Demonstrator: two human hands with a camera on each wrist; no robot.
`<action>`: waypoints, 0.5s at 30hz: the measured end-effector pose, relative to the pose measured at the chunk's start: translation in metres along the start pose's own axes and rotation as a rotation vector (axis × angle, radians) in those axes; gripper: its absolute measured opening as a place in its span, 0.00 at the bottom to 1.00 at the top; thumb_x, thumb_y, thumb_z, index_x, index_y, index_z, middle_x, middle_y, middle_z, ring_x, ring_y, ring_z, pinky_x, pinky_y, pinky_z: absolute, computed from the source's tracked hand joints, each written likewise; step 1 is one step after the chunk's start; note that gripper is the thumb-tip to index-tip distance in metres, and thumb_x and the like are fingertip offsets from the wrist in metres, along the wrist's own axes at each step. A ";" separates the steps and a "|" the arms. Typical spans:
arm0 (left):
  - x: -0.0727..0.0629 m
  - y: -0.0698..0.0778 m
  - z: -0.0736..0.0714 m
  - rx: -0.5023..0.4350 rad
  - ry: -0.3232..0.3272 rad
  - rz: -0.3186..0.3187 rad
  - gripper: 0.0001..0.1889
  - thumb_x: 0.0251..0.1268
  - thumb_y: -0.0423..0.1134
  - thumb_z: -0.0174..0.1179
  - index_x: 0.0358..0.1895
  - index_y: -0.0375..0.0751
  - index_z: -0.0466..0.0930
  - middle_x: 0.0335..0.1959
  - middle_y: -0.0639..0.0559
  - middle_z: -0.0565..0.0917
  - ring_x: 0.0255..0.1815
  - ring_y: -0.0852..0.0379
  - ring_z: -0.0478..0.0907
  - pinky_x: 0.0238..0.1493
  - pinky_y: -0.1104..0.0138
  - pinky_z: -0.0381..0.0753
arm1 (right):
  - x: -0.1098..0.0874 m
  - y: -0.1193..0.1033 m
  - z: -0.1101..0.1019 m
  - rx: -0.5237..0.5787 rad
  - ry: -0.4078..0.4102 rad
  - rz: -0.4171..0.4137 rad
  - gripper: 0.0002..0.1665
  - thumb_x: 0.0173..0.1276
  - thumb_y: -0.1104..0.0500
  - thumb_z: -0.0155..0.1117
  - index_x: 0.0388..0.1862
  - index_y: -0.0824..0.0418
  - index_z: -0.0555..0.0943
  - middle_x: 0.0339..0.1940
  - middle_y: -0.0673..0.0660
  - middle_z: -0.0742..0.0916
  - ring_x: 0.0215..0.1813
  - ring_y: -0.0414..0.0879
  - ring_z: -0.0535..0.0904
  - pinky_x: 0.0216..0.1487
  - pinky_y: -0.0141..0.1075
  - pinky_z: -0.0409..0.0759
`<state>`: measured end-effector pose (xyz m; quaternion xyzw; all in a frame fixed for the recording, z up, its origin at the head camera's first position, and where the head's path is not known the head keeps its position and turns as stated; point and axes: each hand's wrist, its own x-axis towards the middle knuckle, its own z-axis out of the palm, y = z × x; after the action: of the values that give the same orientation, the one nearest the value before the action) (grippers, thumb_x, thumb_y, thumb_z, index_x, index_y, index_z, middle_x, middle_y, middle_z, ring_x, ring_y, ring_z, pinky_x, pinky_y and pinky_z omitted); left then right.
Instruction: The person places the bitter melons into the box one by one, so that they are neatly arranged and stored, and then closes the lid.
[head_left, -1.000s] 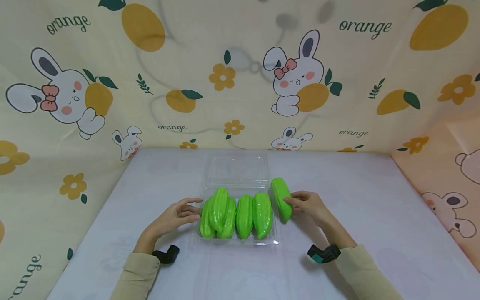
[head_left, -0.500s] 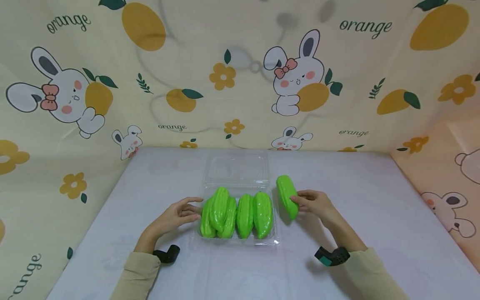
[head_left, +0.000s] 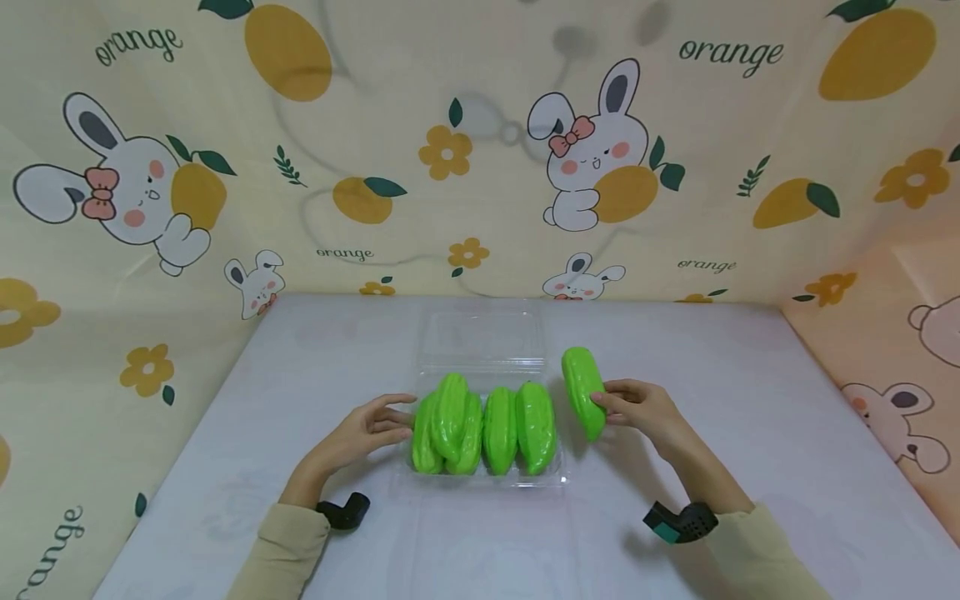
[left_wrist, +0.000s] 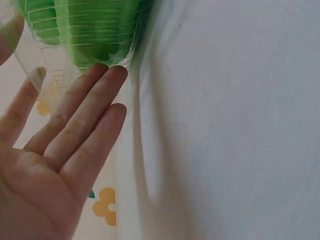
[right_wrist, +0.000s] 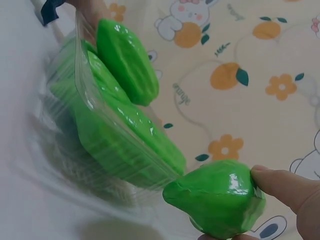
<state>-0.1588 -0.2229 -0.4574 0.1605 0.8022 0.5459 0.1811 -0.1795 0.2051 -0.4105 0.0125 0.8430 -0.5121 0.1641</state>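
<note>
The right hand [head_left: 647, 414] pinches a ridged green vegetable [head_left: 581, 385] between thumb and fingers, just right of the open clear box [head_left: 491, 481], which holds five more vegetables [head_left: 500, 431]; the left hand [head_left: 360, 436], fingers extended, touches its left side.

A cream backdrop [head_left: 495, 212] printed with rabbits [head_left: 573, 208], oranges [head_left: 287, 54] and flowers [head_left: 433, 157] stands behind a white tabletop [head_left: 750, 417].

sleeves [head_left: 281, 550] cropped, container [right_wrist: 82, 165] blurred in right wrist view

The gourds [head_left: 500, 431] are green, the rabbit-printed backdrop [head_left: 502, 196] apparently cream.
</note>
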 end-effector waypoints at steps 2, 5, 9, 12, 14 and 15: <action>0.001 0.000 0.001 -0.004 0.002 0.008 0.31 0.68 0.43 0.59 0.71 0.39 0.61 0.62 0.30 0.75 0.63 0.35 0.75 0.58 0.55 0.81 | -0.002 -0.001 0.000 0.008 -0.009 -0.008 0.39 0.69 0.47 0.61 0.66 0.75 0.66 0.60 0.71 0.79 0.41 0.33 0.83 0.51 0.33 0.85; 0.002 -0.001 0.003 0.000 0.001 0.013 0.31 0.68 0.43 0.59 0.71 0.39 0.61 0.61 0.30 0.76 0.63 0.36 0.75 0.58 0.55 0.81 | -0.006 -0.003 0.000 0.018 -0.017 -0.012 0.38 0.69 0.48 0.61 0.66 0.75 0.66 0.59 0.70 0.80 0.41 0.33 0.83 0.50 0.32 0.85; 0.003 0.000 0.006 0.003 -0.003 0.018 0.31 0.69 0.44 0.59 0.71 0.39 0.61 0.62 0.30 0.75 0.63 0.35 0.75 0.59 0.54 0.80 | -0.009 -0.004 0.002 0.029 -0.021 -0.011 0.38 0.69 0.49 0.61 0.66 0.75 0.66 0.58 0.69 0.81 0.41 0.33 0.83 0.49 0.30 0.84; 0.003 0.002 0.008 0.000 -0.007 0.025 0.31 0.69 0.43 0.58 0.71 0.38 0.60 0.62 0.29 0.75 0.63 0.35 0.75 0.60 0.53 0.80 | -0.011 -0.005 0.003 0.038 -0.023 -0.013 0.38 0.69 0.50 0.62 0.66 0.75 0.66 0.56 0.69 0.82 0.40 0.33 0.83 0.48 0.30 0.85; 0.004 0.003 0.009 -0.001 -0.009 0.026 0.31 0.69 0.43 0.58 0.71 0.38 0.60 0.62 0.29 0.75 0.63 0.35 0.74 0.60 0.52 0.80 | -0.011 -0.005 0.004 0.044 -0.023 -0.015 0.38 0.69 0.50 0.62 0.66 0.76 0.65 0.56 0.68 0.82 0.40 0.33 0.83 0.48 0.30 0.85; 0.004 0.003 0.009 0.000 -0.010 0.028 0.31 0.69 0.43 0.58 0.71 0.37 0.60 0.62 0.29 0.75 0.63 0.34 0.74 0.60 0.52 0.80 | -0.011 -0.005 0.004 0.046 -0.021 -0.018 0.38 0.69 0.50 0.62 0.66 0.76 0.66 0.55 0.68 0.82 0.40 0.33 0.83 0.47 0.30 0.85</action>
<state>-0.1578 -0.2132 -0.4581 0.1743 0.7989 0.5477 0.1775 -0.1685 0.2004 -0.4045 0.0033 0.8293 -0.5330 0.1678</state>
